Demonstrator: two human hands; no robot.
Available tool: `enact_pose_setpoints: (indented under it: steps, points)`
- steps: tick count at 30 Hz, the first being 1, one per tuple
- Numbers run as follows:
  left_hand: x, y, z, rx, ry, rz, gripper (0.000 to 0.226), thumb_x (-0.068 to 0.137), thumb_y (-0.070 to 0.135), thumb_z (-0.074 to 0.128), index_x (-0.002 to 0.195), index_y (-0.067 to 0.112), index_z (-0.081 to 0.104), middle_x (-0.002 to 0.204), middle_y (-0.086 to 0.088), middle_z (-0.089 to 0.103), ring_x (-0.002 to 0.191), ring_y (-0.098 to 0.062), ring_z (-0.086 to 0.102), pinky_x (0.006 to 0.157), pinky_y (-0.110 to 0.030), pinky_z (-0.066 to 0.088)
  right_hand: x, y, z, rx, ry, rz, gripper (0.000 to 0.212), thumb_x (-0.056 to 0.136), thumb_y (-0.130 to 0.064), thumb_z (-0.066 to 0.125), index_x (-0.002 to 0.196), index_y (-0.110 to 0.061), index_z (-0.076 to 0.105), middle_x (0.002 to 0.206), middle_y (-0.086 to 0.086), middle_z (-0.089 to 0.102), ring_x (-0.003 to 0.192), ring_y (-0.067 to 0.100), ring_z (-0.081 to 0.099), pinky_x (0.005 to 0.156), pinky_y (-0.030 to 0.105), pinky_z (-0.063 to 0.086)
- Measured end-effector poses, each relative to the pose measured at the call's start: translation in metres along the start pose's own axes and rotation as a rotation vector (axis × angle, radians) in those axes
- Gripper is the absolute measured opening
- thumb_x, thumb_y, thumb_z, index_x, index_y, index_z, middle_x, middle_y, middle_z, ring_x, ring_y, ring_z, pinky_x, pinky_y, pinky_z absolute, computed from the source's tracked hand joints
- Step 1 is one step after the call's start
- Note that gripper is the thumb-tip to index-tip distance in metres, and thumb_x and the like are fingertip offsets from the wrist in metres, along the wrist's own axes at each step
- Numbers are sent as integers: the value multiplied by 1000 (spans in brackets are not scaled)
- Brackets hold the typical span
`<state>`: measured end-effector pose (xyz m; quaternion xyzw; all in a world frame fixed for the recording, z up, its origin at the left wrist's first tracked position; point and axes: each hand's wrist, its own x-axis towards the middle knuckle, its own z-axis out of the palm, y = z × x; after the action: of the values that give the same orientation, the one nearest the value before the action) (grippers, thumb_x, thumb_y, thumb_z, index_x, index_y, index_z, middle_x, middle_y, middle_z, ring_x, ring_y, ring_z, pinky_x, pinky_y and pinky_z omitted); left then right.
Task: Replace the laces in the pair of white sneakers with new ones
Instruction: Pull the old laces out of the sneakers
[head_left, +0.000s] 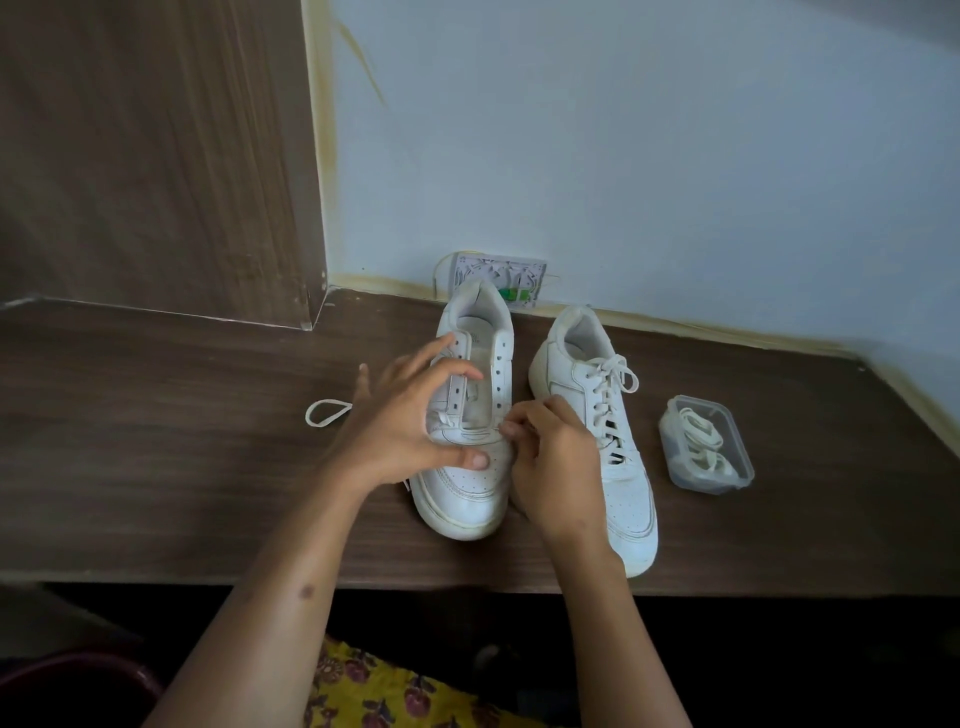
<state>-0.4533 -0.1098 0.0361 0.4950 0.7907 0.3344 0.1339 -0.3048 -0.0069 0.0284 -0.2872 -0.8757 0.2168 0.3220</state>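
Viewpoint: I am looking down at my own two hands working over a dark wood-grain surface (156, 441) set against a pale wall.

Left sneaker: the shoe nearer my left side (470, 441) stands upright, toe toward me. Its eyelet rows look empty, so its old lace appears to be out already.

Left hand: my left hand (415, 415) arches over this sneaker, thumb pressing on the toe box, fingers spread and lightly curled above the eyelet flap. I judge that it steadies the shoe so it will not slide.

Right hand: my right hand (550, 457) sits at the shoe's right edge by the lowest eyelets, fingertips drawn together in a pinch. What they pinch is too small to make out; I guess it is a lace tip at the bottom holes.

Right sneaker: the second shoe (613, 431) stands just beside the first, laced and tied in a bow, waiting its turn.

Loose lace: a loop of white lace (327, 412) lies on the surface beyond my left hand, out of the way.

Container: a clear plastic box (706, 447) holding coiled white laces sits near the right sneaker, in easy reach.

Progress: early, I judge, with one shoe stripped and one untouched.
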Motion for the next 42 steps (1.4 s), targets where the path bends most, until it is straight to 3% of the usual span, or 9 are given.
enact_pose_setpoints:
  steps: [3,6,9,15,18,24,29,36,42]
  points:
    - [1,0,0,-11,2,-3,79,52,63,84,122,55,45,155,31,11,146,-4,10,116,-61,-7,2,2,-8,-12,165,29,20,84,9,56,85,-9,64,88,-2,55,77,22,56,69,28,47]
    - [2,0,-2,-1,-10,-6,80,52,65,82,122,57,44,149,37,9,146,-4,9,116,-62,-7,6,18,-36,-23,486,187,27,80,17,52,91,-5,63,96,-2,48,82,20,52,71,22,40]
    - [1,0,-2,-2,-13,-1,81,52,65,82,122,58,43,149,36,10,146,-5,10,116,-63,-6,6,33,-55,19,663,317,17,89,10,54,91,-4,63,98,-1,48,83,29,57,72,23,39]
    - [1,-1,-2,-11,-11,-4,82,52,65,83,124,57,44,148,38,9,146,-5,11,116,-63,-6,8,31,-47,-43,636,281,12,91,-7,64,103,-9,64,111,8,53,104,26,47,85,34,40]
    - [2,-1,-2,-5,-13,-4,83,52,65,83,125,57,44,149,38,9,145,-5,11,116,-63,-4,7,22,-44,-124,443,166,23,90,-26,69,112,-23,69,127,7,50,119,26,36,96,41,38]
    - [1,0,-2,-19,-11,-11,83,51,62,84,125,56,46,147,40,9,145,-5,12,117,-62,-4,-1,12,-5,-284,95,-24,11,83,-33,76,91,-25,77,127,5,55,127,32,31,107,48,24]
    - [2,-2,-2,-19,-10,-7,83,50,66,83,123,59,45,147,40,9,144,-3,12,116,-63,-3,4,13,-10,-261,215,-30,13,78,-14,74,79,-27,76,111,-3,63,118,26,40,107,53,25]
    - [1,-3,-2,-20,-2,-5,83,51,65,83,124,58,45,155,33,13,146,-8,13,116,-63,-3,9,50,-62,-128,766,419,13,78,-17,69,88,-15,77,101,5,65,108,36,48,98,56,36]
    - [2,-3,-1,-23,-10,-8,83,51,66,83,125,57,46,157,30,13,147,-9,12,116,-64,-3,11,29,-42,-152,531,99,18,87,-16,71,104,-20,73,113,1,65,113,25,43,96,37,36]
